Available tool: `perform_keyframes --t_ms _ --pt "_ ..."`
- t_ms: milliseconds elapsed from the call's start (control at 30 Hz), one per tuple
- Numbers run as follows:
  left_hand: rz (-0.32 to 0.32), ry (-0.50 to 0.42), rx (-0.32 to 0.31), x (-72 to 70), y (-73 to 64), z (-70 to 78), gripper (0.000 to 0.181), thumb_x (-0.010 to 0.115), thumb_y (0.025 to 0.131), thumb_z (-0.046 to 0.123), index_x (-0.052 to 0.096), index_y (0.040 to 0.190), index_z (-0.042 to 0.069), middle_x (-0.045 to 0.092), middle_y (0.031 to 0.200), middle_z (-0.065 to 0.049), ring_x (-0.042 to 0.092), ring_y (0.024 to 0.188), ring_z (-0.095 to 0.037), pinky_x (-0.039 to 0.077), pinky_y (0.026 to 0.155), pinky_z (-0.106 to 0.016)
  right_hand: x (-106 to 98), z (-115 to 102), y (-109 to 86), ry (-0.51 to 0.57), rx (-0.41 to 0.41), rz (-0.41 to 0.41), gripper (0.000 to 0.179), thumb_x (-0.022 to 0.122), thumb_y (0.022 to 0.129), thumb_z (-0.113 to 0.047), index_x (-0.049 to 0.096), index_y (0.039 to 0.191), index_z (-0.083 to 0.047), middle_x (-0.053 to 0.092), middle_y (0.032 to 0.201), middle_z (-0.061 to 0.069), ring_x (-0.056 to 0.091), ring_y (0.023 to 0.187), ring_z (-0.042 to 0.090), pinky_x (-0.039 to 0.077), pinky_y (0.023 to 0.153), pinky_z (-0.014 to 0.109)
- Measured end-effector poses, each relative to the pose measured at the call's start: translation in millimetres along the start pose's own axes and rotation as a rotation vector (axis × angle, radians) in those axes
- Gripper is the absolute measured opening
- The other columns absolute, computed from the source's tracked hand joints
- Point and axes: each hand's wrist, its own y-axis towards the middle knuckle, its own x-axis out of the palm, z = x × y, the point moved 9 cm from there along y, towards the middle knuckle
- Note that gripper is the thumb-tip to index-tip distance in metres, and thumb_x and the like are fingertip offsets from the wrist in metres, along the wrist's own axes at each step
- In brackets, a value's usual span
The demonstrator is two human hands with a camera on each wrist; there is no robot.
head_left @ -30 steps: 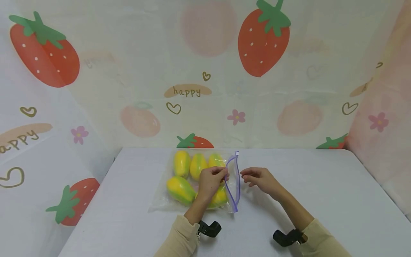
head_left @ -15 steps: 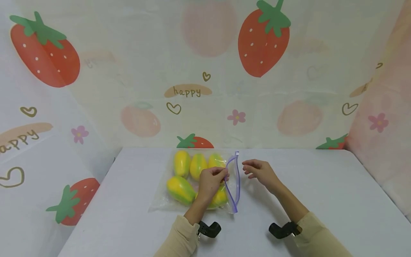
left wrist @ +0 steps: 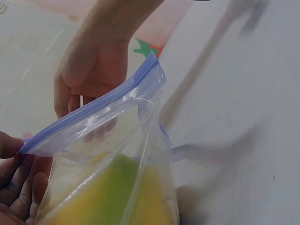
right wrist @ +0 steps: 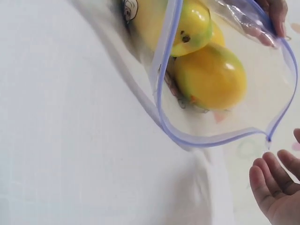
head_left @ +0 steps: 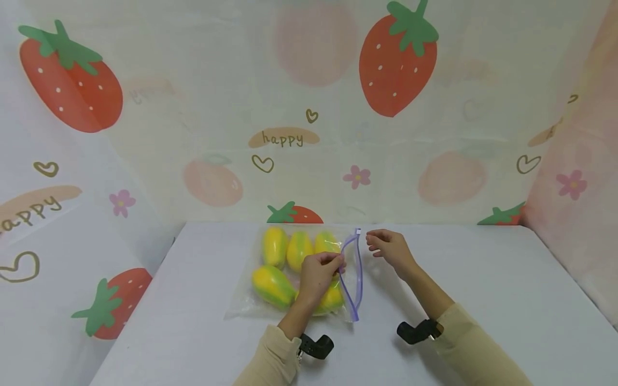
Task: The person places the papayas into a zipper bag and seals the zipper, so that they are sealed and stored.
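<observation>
A clear zip bag (head_left: 241, 304) lies on the table with several yellow-green papayas (head_left: 274, 247) inside. Its purple zip edge (left wrist: 89, 108) faces right, and the mouth gapes in the right wrist view. My left hand (head_left: 315, 277) pinches the near side of this edge between thumb and fingertips and covers part of the fruit. Just right of the mouth's far corner, by the small white slider (head_left: 358, 231), hovers my right hand (head_left: 393, 251). Its fingers are loosely bent and hold nothing; in the right wrist view the fingertips (right wrist: 267, 157) are close below the bag's corner.
The white-covered table (head_left: 507, 300) extends to both sides of the bag. A printed cloth (head_left: 207, 107) with strawberries and hearts hangs behind it. Black wrist cameras (head_left: 316, 347) sit on both forearms, below beige sleeves (head_left: 270, 354).
My right hand has moved away from me along the bag's mouth, up to the slider corner. The left hand keeps its pinch on the zip edge, and the bag stays put.
</observation>
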Motion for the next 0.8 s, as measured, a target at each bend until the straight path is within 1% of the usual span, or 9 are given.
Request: perform_keyframes --t_ms 100,167,300,400,500,633,800 --pt "-0.001 0.002 0.003 0.4 0.2 -1.3 0.022 0.067 0.092 0.022 0.075 0.096 0.001 0.074 0.084 -0.010 0.065 0.069 -0.009 0.058 0.073 -0.023 3.2 2.7 3.6 0.032 0.039 -0.012 0.042 0.058 0.097 -0.021 0.057 0.125 0.010 0.067 0.110 0.022 0.067 0.088 0.019 0.058 0.078 0.028" --pt "-0.002 0.006 0.008 0.7 0.7 -1.9 0.022 0.067 0.092 0.021 0.075 0.096 0.001 0.074 0.083 -0.010 0.065 0.069 -0.009 0.058 0.073 -0.023 6.5 4.2 6.2 0.034 0.066 -0.026 0.043 0.058 0.098 -0.022 0.057 0.126 0.010 0.065 0.113 0.025 0.067 0.091 0.023 0.058 0.081 0.032" --pt "-0.004 0.008 0.005 1.2 0.7 -2.2 0.022 0.066 0.093 0.021 0.075 0.097 0.001 0.074 0.084 -0.010 0.065 0.070 -0.009 0.058 0.074 -0.023 11.0 9.2 11.9 0.005 0.128 -0.038 0.047 0.057 0.098 -0.027 0.056 0.127 0.009 0.061 0.120 0.028 0.065 0.101 0.032 0.057 0.085 0.034" --pt "-0.006 0.006 0.005 1.6 0.1 -1.8 0.023 0.066 0.093 0.021 0.075 0.098 -0.001 0.074 0.086 -0.011 0.066 0.071 -0.010 0.058 0.075 -0.024 13.0 15.2 16.1 -0.012 0.168 -0.046 0.050 0.056 0.098 -0.031 0.055 0.129 0.009 0.062 0.120 0.027 0.064 0.105 0.033 0.057 0.087 0.035" --pt "-0.005 0.007 0.007 1.8 0.0 -1.9 0.026 0.067 0.092 0.021 0.074 0.099 -0.003 0.074 0.087 -0.013 0.067 0.072 -0.010 0.058 0.075 -0.025 15.5 19.5 19.9 -0.004 0.191 -0.060 0.052 0.054 0.099 -0.035 0.056 0.128 0.008 0.065 0.117 0.024 0.067 0.098 0.027 0.057 0.086 0.034" --pt "0.003 0.006 0.016 1.4 0.2 -1.9 0.028 0.068 0.091 0.021 0.073 0.100 -0.005 0.074 0.087 -0.014 0.068 0.072 -0.011 0.059 0.075 -0.026 19.4 19.8 24.4 0.041 0.189 -0.079 0.052 0.055 0.099 -0.037 0.059 0.126 0.008 0.068 0.109 0.019 0.067 0.085 0.016 0.058 0.082 0.030" --pt "0.002 0.010 0.036 1.5 -0.2 1.4 0.025 0.068 0.091 0.018 0.074 0.097 -0.005 0.074 0.084 -0.015 0.066 0.069 -0.009 0.058 0.072 -0.024 22.6 18.0 26.1 0.077 0.204 -0.093 0.049 0.055 0.098 -0.033 0.059 0.123 0.009 0.067 0.094 0.009 0.065 0.075 0.012 0.058 0.074 0.027"
